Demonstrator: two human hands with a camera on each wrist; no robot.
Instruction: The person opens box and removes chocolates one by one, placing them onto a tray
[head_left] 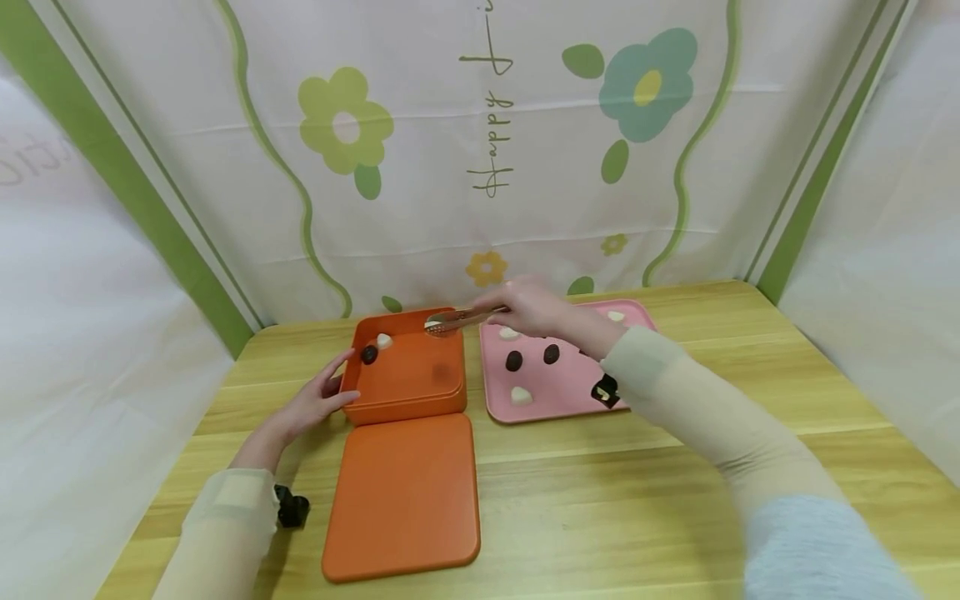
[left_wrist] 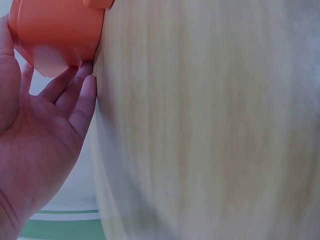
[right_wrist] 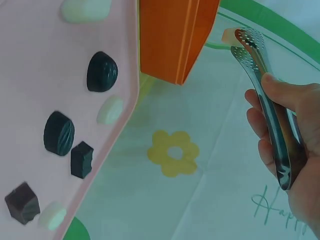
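Note:
My right hand [head_left: 528, 308] grips metal tongs [right_wrist: 270, 110], their perforated tips pinching a small white piece [right_wrist: 230, 36], perhaps a chocolate or candy. The tips hover over the back right of an orange box [head_left: 408, 408]. Inside that box, at the left, lie a white piece [head_left: 384, 341] and a dark brown piece [head_left: 369, 354]. My left hand [head_left: 311, 408] touches the box's front left corner, thumb at the front and relaxed fingers along the left side. In the left wrist view, those fingertips [left_wrist: 82, 75] meet the box's lower edge.
Right of the box, a pink tray [head_left: 555, 404] bears several dark and white pieces, partly hidden by my right arm. A flat orange lid [head_left: 405, 500] lies in front of the box on the wooden table [head_left: 585, 508]. A flower-printed cloth [head_left: 420, 208] hangs behind.

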